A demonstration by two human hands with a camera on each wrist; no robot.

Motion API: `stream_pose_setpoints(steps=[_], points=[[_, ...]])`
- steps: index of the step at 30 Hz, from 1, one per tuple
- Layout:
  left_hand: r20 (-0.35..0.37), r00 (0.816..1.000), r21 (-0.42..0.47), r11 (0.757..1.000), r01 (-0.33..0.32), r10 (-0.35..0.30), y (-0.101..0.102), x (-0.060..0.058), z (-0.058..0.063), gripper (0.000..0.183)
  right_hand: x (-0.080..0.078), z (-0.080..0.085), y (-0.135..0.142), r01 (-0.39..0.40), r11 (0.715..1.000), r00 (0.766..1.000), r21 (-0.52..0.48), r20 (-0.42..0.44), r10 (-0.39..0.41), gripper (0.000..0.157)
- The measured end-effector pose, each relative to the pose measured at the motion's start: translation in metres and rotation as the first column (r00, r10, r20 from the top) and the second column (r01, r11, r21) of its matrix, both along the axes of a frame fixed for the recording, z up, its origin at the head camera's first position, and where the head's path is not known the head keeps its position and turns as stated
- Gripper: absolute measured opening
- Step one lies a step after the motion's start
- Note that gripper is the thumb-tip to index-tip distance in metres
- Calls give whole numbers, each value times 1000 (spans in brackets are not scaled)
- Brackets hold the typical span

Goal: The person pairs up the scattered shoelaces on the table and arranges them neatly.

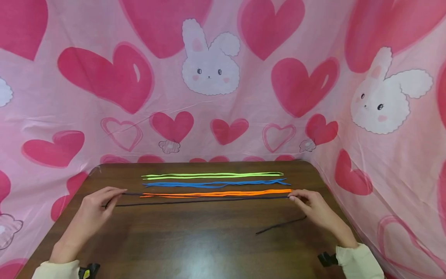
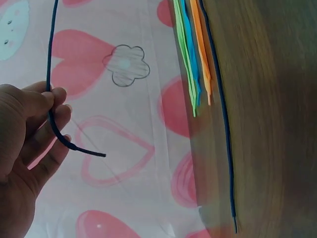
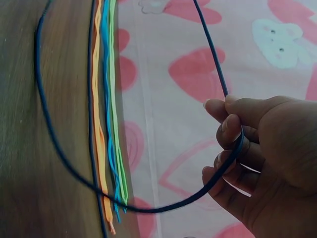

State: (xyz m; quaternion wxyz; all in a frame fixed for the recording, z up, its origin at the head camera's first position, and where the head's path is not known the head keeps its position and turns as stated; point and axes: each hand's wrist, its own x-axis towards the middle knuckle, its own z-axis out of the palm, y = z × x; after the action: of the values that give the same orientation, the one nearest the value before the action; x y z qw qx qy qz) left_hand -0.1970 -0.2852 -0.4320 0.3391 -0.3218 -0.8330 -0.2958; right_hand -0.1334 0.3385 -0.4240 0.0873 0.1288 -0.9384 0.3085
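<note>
My left hand [image 1: 99,205] pinches a dark blue shoelace [image 2: 50,54] between thumb and fingertips, its short tipped end [image 2: 91,153] sticking out past the fingers. At the other side, my right hand [image 1: 318,209] pinches the same lace, which stretches between both hands above the table. From the right fingers its tail [image 3: 148,210] loops down, and the tip end [image 1: 271,228] reaches the near right of the table. A second dark shoelace [image 1: 195,202] lies lengthwise on the table, just in front of the orange shoelaces [image 1: 244,192].
Behind the orange laces lie blue shoelaces [image 1: 181,185] and, farthest back, yellow-green shoelaces [image 1: 209,174], all roughly parallel. The brown wooden table [image 1: 181,248] ends at a pink heart-and-rabbit curtain [image 1: 254,97] behind and at both sides.
</note>
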Motion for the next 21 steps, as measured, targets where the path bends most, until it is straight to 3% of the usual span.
stream_pose_setpoints(steps=[14,16,19,21], points=[[-3,998,3,998,-64,64,-19,-5,2,66,-5,-2,20,88,996,996,5,2,-88,13],[8,997,13,996,-83,83,-21,-6,2,53,-5,-2,23,99,995,995,9,-10,-99,11],[31,990,16,990,-138,138,-24,-5,1,13,-7,-3,29,119,993,993,17,-21,-119,11],[47,985,21,986,-166,164,-27,-5,1,27,-8,-4,33,124,992,992,8,-21,-123,10]])
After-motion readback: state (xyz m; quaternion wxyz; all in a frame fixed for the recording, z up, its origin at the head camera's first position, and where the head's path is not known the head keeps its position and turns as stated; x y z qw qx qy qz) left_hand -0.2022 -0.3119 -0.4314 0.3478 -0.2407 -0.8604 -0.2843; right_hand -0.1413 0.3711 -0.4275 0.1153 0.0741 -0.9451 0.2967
